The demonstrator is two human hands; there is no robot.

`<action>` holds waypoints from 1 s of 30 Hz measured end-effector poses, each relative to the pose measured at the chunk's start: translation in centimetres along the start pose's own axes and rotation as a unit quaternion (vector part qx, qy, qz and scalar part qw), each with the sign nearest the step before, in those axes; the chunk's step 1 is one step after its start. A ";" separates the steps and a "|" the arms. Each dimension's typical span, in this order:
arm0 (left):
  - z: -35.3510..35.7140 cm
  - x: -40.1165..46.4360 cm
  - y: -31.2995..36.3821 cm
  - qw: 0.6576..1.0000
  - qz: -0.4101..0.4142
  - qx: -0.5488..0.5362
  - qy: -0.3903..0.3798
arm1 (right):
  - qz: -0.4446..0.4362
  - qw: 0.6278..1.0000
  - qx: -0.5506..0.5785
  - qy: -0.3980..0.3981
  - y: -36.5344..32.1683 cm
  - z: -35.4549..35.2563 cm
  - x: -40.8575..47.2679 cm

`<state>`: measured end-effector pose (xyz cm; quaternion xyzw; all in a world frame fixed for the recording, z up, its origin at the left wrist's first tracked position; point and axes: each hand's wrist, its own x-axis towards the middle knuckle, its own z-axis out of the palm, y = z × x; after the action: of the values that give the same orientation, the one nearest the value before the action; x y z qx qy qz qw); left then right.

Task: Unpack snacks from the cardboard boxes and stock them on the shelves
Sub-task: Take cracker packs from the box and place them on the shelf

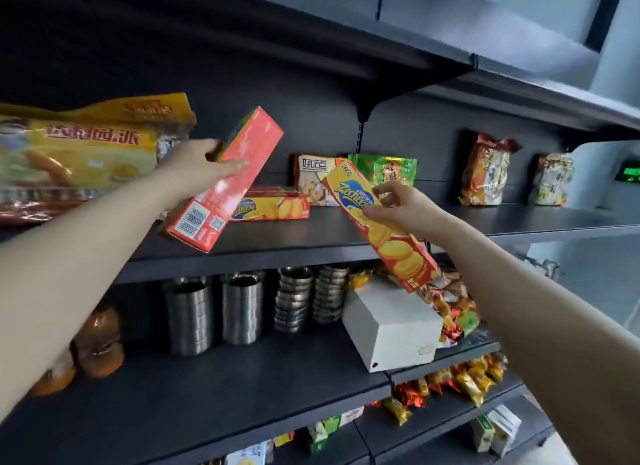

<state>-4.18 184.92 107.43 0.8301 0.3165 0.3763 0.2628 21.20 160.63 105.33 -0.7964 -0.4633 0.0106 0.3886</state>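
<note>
"Zecheese" on cracker box

Dim upper-left shadow, brighter right side, soft blur, wide-angle bending

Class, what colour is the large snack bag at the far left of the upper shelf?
Mainly yellow large snack bag, red lettering; head view.

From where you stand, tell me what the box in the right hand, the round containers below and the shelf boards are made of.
Box in the right hand: printed paperboard by its crisp flat faces and folded edges, slightly glossy.
Round containers: likely stainless steel; silvery, ringed, with mirror-like reflections.
Shelf boards: seemingly painted metal, matte dark grey, thin with a bent front lip.
</note>
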 end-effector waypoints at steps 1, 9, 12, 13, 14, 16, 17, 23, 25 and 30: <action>-0.9 0.1 -0.7 1.000 -0.014 0.004 0.010 | -0.021 0.999 -0.049 -0.008 -0.9 0.2 1.2; -4.5 0.0 -3.9 0.996 -0.080 0.023 0.019 | -0.145 0.923 -0.296 -0.196 -5.7 7.7 9.1; -4.7 -0.3 -4.5 0.996 -0.079 0.045 0.013 | -0.182 0.900 -0.314 -0.241 -6.7 11.2 11.1; -4.8 -0.3 -4.9 0.996 -0.079 0.047 0.012 | -0.193 0.895 -0.318 -0.246 -7.0 12.2 11.8; -4.8 -0.3 -5.2 0.996 -0.078 0.049 0.015 | -0.203 0.893 -0.319 -0.246 -7.3 13.1 12.4; -4.9 -0.2 -6.0 0.995 -0.077 0.062 0.027 | -0.218 0.893 -0.310 -0.241 -7.9 14.6 13.6; -5.0 -0.1 -6.4 0.994 -0.080 0.071 0.033 | -0.225 0.895 -0.302 -0.240 -8.0 15.3 14.1; -5.7 0.0 -7.6 0.988 -0.091 0.123 0.011 | -0.243 0.912 -0.247 -0.218 -7.7 16.3 15.9; -5.6 0.1 -7.4 0.986 -0.084 0.144 0.001 | -0.241 0.923 -0.230 -0.193 -7.4 15.7 16.0; -4.1 1.3 -5.3 0.983 -0.043 0.169 -0.049 | -0.267 0.958 -0.084 -0.056 -7.4 12.3 15.9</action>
<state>-8.45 190.16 106.83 0.8657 0.3976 0.2650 0.1496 20.24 182.01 106.86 -0.6717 -0.6794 -0.0880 0.2820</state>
